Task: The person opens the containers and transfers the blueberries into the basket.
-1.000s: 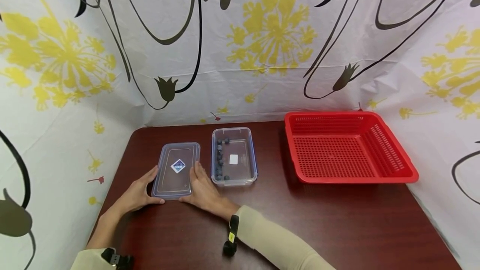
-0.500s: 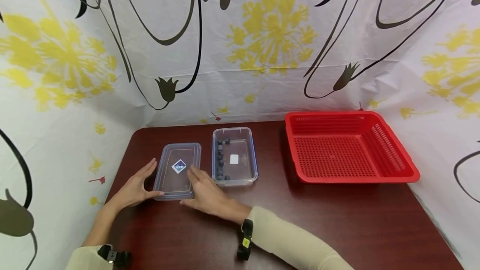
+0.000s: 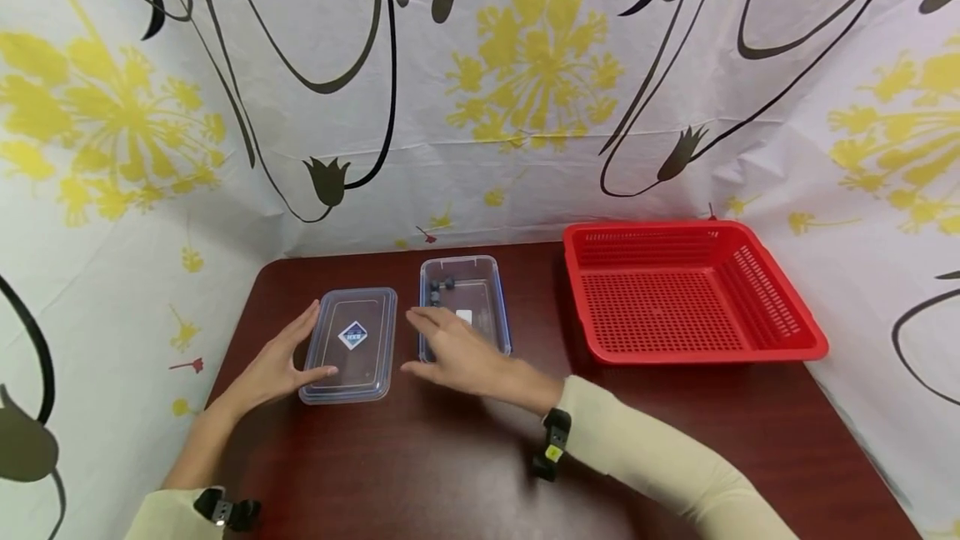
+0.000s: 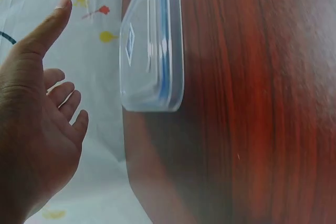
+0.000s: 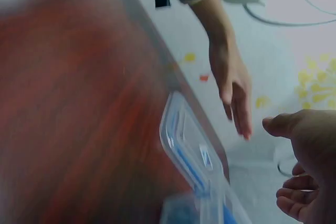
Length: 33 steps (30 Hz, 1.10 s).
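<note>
A clear plastic lid (image 3: pixel 352 344) with a blue diamond label lies flat on the dark red table (image 3: pixel 450 457). My left hand (image 3: pixel 296 352) is open just left of it, fingers straight; in the left wrist view the hand (image 4: pixel 37 119) stands apart from the lid (image 4: pixel 152 51). To the lid's right sits a clear container (image 3: pixel 480 290) with several blueberries (image 3: pixel 442 283) in it. Over that container's near end hovers my right hand (image 3: pixel 450 348), open and holding nothing. The right wrist view shows this hand (image 5: pixel 304 166), the lid (image 5: pixel 189 150) and the left hand (image 5: pixel 233 87), blurred.
A red perforated basket (image 3: pixel 780 315) stands at the right back of the table. A flower-print cloth wall (image 3: pixel 480 107) closes in the back and both sides. Bare table lies in front of the hands.
My right hand has left the lid's right edge and moved right and up, over the blueberry container. My left hand has loosened and shifted slightly back along the lid's left side.
</note>
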Available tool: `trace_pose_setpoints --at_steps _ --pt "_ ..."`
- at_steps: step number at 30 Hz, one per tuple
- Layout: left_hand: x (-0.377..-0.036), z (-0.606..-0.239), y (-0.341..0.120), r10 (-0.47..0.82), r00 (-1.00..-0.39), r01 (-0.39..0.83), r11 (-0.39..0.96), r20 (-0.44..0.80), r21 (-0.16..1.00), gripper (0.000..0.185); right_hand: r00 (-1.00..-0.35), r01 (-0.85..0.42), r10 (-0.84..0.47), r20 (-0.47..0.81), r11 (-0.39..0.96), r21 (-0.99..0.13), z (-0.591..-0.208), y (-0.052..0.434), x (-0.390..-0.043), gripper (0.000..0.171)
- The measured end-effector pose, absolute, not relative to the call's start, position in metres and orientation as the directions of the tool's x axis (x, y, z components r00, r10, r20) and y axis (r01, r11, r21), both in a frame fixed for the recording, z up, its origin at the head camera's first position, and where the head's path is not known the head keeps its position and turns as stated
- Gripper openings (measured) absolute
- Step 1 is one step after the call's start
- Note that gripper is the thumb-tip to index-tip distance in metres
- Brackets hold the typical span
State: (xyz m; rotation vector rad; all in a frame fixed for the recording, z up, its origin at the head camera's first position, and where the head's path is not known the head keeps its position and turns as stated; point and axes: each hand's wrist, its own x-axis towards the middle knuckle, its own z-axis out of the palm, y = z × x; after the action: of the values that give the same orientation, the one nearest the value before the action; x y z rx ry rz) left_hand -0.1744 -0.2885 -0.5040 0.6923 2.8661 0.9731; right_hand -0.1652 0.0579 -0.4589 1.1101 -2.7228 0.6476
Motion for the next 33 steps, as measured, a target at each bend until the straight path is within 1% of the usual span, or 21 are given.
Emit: trace_pose_setpoints --at_steps 5,8,13,15,20,24,27,33 --pt "-0.174 -0.5 -0.277 0.437 -0.894 0.404 0.689 0.099 0.602 0.114 -0.686 -0.727 -0.68 0.26 0.628 -0.278 -0.46 0.091 -0.185 0.07" --pt "-0.175 -0.499 -0.27 0.439 -0.896 0.388 0.692 0.072 0.609 0.113 -0.67 -0.741 -0.706 0.229 0.621 -0.255 -0.461 0.108 -0.199 0.065" --pt "-0.181 -0.496 -0.253 0.444 -0.896 0.369 0.703 0.03 0.608 0.113 -0.638 -0.76 -0.76 0.121 0.596 -0.259 -0.46 0.129 -0.221 0.059" --pt "-0.185 -0.494 -0.245 0.449 -0.893 0.372 0.707 0.025 0.601 0.113 -0.616 -0.768 -0.784 0.079 0.575 -0.283 -0.459 0.134 -0.228 0.056" --pt "-0.194 -0.49 -0.224 0.473 -0.881 0.395 0.706 0.023 0.588 0.116 -0.553 -0.774 -0.833 -0.006 0.516 -0.367 -0.464 0.134 -0.238 0.047" --pt "-0.199 -0.491 -0.208 0.498 -0.867 0.402 0.686 0.013 0.606 0.118 -0.496 -0.794 -0.868 -0.041 0.472 -0.383 -0.474 0.127 -0.243 0.043" --pt "-0.202 -0.493 -0.197 0.516 -0.857 0.409 0.671 0.006 0.619 0.118 -0.468 -0.801 -0.882 -0.062 0.453 -0.391 -0.481 0.12 -0.246 0.039" --pt "-0.205 -0.502 -0.177 0.55 -0.835 0.418 0.65 -0.013 0.635 0.121 -0.465 -0.773 -0.876 -0.124 0.471 -0.425 -0.49 0.108 -0.25 0.032"
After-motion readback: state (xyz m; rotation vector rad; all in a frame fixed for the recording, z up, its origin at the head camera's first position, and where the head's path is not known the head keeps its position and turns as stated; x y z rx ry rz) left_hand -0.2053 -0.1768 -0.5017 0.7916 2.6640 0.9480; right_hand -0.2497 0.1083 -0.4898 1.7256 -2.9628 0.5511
